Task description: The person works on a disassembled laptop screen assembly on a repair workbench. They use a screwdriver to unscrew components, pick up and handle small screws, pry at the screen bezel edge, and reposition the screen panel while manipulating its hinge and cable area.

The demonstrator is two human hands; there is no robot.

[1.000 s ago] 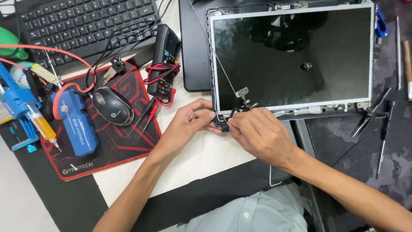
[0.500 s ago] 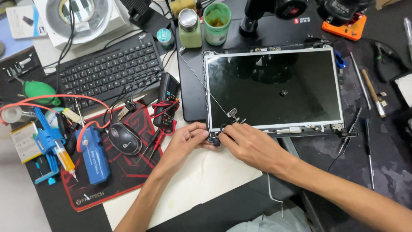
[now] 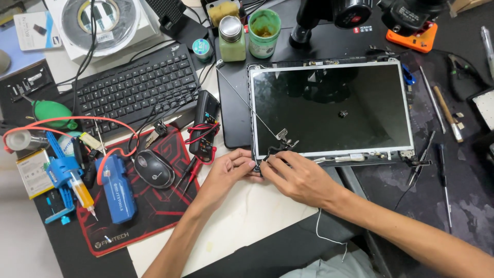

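A bare laptop screen panel (image 3: 329, 108) with a dark glass face lies flat in its lid frame on the bench. My left hand (image 3: 229, 170) and my right hand (image 3: 296, 177) meet at the panel's lower left corner. Their fingertips pinch a small dark hinge and cable piece (image 3: 262, 162) there. A thin grey cable (image 3: 247, 103) runs diagonally from the panel's upper left side down to a metal hinge bracket (image 3: 282, 135) just above my fingers. The fingers hide the gripped part itself.
A black keyboard (image 3: 136, 85), a black mouse (image 3: 153, 168) on a red and black mat (image 3: 149, 211), a multimeter (image 3: 205, 123) with red leads, blue tools (image 3: 116, 190), a green jar (image 3: 264, 32), and screwdrivers (image 3: 442, 185) at the right surround the panel.
The view has pulled back and shifted, showing more of the bench's far side. Both hands stay at the panel's lower left corner with little visible movement.
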